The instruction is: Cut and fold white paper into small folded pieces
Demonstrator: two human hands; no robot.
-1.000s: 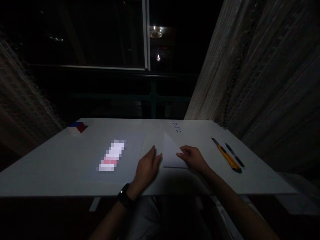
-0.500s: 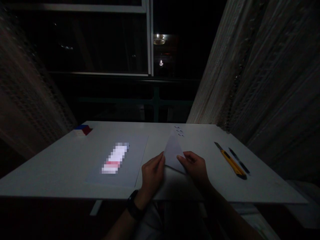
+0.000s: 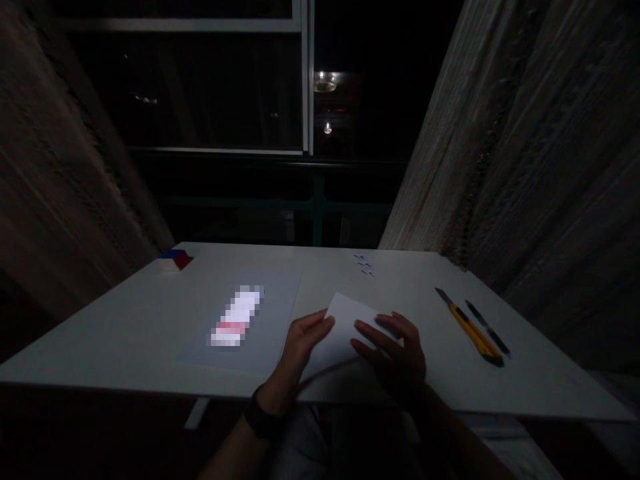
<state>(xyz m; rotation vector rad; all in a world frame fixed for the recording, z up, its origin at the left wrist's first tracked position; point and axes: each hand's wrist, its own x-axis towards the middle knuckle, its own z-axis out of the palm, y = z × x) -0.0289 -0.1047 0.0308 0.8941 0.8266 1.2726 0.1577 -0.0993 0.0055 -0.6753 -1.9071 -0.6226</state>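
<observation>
The folded sheet (image 3: pixel 350 327) in the left hand's (image 3: pixel 300 347) grip, with the right hand (image 3: pixel 397 357) flat on it, looked like thin, smooth, matt white paper. Under the grip the tabletop (image 3: pixel 125 333) was smooth, matt and pale. Left of the grip lay a grey matt paper sheet (image 3: pixel 280 293). Right of it the knife (image 3: pixel 470 328) showed yellow plastic, and the curtain (image 3: pixel 540 167) beyond was coarse woven cloth.

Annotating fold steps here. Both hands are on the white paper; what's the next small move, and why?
Likely sweep the right hand across the white paper sheet to press it flat. The sheet lies on the white table, that hand's fingers spread on top, while the left hand touches its left edge.
</observation>
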